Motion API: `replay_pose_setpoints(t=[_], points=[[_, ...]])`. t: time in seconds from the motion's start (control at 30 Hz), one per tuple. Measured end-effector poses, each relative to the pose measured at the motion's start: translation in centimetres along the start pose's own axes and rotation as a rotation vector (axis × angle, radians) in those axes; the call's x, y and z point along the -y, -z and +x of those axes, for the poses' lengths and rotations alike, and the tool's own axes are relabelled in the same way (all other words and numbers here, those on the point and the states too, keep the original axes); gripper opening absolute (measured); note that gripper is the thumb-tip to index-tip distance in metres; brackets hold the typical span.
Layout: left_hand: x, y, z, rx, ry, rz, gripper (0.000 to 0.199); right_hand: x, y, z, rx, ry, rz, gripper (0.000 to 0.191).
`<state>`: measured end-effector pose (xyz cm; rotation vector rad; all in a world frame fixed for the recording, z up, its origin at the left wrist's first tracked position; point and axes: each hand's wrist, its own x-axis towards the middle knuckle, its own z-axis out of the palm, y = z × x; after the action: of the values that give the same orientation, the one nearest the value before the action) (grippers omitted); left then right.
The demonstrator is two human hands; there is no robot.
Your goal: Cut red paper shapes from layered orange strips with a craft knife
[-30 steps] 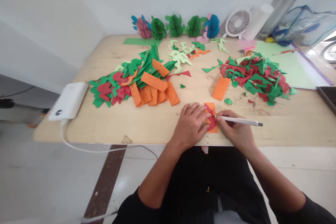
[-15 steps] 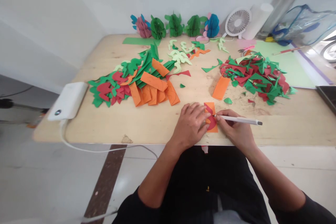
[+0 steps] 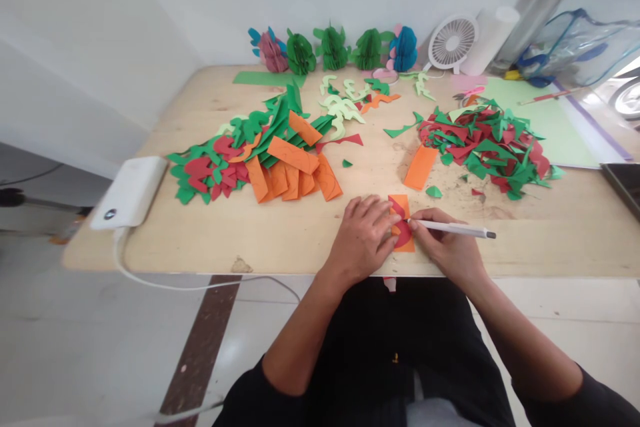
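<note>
My left hand (image 3: pixel 365 237) lies flat with fingers stretched out, pressing a red paper cutout (image 3: pixel 404 235) onto an orange paper rectangle (image 3: pixel 408 245) near the table's front edge. Part of the cutout is hidden under the fingers. My right hand (image 3: pixel 447 243) is closed around a white pen (image 3: pixel 455 228), its tip at the right side of the red cutout. Beyond my hands lies another orange paper rectangle (image 3: pixel 421 168). To the left, several orange paper rectangles (image 3: pixel 293 180) with drawn outlines rest against green paper pieces (image 3: pixel 275 147).
A heap of red and green scraps (image 3: pixel 493 143) lies at the right. Several folded paper figures (image 3: pixel 333 50) stand along the wall beside a white fan (image 3: pixel 454 43). A white power bank (image 3: pixel 131 193) with a cable sits at the left edge. A clear bottle (image 3: pixel 543 13) stands back right.
The pen has tilted very slightly, its back end a little further left. My left hand and the papers stay in place.
</note>
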<state>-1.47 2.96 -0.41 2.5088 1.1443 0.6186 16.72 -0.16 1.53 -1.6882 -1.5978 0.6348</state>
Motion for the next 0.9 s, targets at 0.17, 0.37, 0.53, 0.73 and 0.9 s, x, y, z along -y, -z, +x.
replay_pose_setpoints(t=[0.17, 0.37, 0.53, 0.73, 0.9], points=[[0.0, -0.1, 0.0, -0.011, -0.004, -0.009, 0.028, -0.1, 0.2, 0.0, 0.004, 0.007, -0.01, 0.018], [0.1, -0.2, 0.0, -0.02, -0.007, 0.002, 0.028, -0.1, 0.4, -0.3, 0.001, 0.003, -0.047, 0.019], [0.1, -0.3, -0.1, -0.021, -0.01, 0.011, 0.028, 0.0, 0.6, -0.7, 0.002, -0.015, -0.074, 0.021], [0.3, -0.4, -0.1, -0.03, -0.022, 0.011, 0.027, -0.2, 0.7, -1.1, -0.006, -0.025, -0.082, 0.022], [0.3, -0.4, -0.1, -0.04, -0.033, 0.011, 0.028, -0.2, 0.7, -1.4, -0.023, -0.01, -0.089, 0.022]])
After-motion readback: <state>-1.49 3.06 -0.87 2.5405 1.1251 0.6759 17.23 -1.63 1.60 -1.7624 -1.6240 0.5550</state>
